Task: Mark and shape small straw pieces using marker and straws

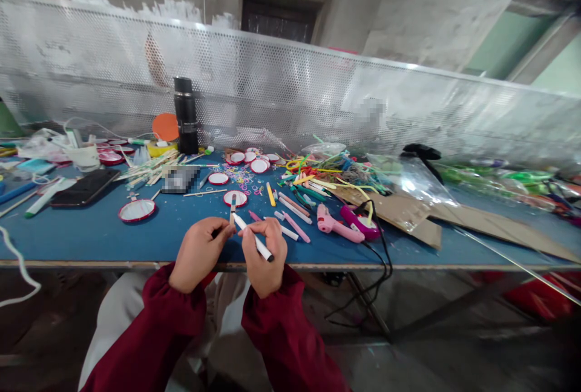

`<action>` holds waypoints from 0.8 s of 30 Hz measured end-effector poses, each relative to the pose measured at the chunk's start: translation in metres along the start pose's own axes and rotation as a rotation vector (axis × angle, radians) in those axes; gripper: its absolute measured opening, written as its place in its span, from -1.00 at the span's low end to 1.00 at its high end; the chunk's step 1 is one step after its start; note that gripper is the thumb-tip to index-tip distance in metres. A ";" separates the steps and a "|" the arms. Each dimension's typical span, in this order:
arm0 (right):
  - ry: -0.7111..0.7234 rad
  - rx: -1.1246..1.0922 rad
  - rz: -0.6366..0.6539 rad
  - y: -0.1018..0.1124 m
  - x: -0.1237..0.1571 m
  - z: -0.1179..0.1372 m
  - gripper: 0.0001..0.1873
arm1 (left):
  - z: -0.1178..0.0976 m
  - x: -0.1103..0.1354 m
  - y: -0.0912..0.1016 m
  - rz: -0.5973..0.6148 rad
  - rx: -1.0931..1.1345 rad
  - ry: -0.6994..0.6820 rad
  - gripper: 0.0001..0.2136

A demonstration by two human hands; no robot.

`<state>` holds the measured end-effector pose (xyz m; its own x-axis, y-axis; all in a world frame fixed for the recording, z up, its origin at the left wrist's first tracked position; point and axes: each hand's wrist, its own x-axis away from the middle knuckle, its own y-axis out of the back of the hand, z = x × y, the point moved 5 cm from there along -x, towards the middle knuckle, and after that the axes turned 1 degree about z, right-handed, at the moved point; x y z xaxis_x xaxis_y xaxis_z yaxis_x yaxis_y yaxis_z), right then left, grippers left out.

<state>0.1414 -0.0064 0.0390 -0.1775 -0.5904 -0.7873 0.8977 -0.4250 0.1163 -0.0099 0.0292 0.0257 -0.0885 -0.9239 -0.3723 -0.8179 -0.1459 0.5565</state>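
Observation:
My left hand [197, 251] pinches a narrow, flat wooden craft stick [232, 218] near the front edge of the table. The stick stands roughly upright, with a dark band near its top. In my right hand [267, 262] is a white marker pen [262, 248] with a black end. The marker's tip points up and left, at or very near the stick; I cannot tell whether they touch. Behind the stick lies a round white disc with a red rim [243, 199]. Several pastel marker pens [296, 227] lie right of my right hand.
A pink glue gun [338, 225] with a black cable lies at right, beside a purple object [361, 222] and flat cardboard [408, 216]. Behind are colourful pipe cleaners [349, 168], small rubber bands [245, 181] and a black bottle [185, 117]. A phone [86, 187] lies left.

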 end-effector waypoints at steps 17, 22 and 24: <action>-0.015 0.006 0.001 -0.001 -0.001 0.000 -0.88 | -0.004 0.001 0.001 -0.001 -0.002 -0.005 -0.72; 0.004 0.008 0.009 -0.001 -0.001 0.001 -0.87 | -0.004 0.001 0.001 0.002 0.002 -0.004 -0.71; 0.002 0.013 0.005 -0.001 -0.001 0.001 -0.87 | -0.003 0.000 0.001 0.003 -0.005 -0.007 -0.71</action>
<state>0.1406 -0.0057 0.0402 -0.1720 -0.5914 -0.7878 0.8933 -0.4308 0.1284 -0.0086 0.0276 0.0285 -0.0951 -0.9218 -0.3757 -0.8148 -0.1447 0.5614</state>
